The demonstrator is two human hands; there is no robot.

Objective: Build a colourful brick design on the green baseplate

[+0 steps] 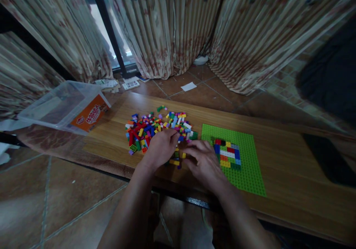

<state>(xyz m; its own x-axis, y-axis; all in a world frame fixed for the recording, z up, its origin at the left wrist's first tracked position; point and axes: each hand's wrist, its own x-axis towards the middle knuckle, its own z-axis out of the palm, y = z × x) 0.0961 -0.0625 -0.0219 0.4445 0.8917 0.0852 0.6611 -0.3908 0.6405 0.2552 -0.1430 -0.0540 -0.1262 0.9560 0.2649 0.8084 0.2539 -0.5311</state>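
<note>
A pile of small coloured toy bricks [141, 129] lies on the wooden table, in red, blue, yellow, white, green and purple. Over the pile's front right part, my left hand [163, 146] is closed, its fingers curled down; what they hold, if anything, is hidden. My right hand [204, 162] is beside it, between the pile and the green baseplate [250, 175], fingers bent and apart. A small yellow brick [184, 155] shows near its fingertips. Built onto the baseplate is a low, roughly square block of multicoloured bricks [228, 153], partly behind my right hand.
The wooden table [280, 167] runs across the view. A clear plastic tub [52, 110] with an orange label stands at the left end, and a dark flat object [328, 158] lies at the right. Patterned curtains [172, 26] hang behind; papers [130, 83] lie on the tiled floor.
</note>
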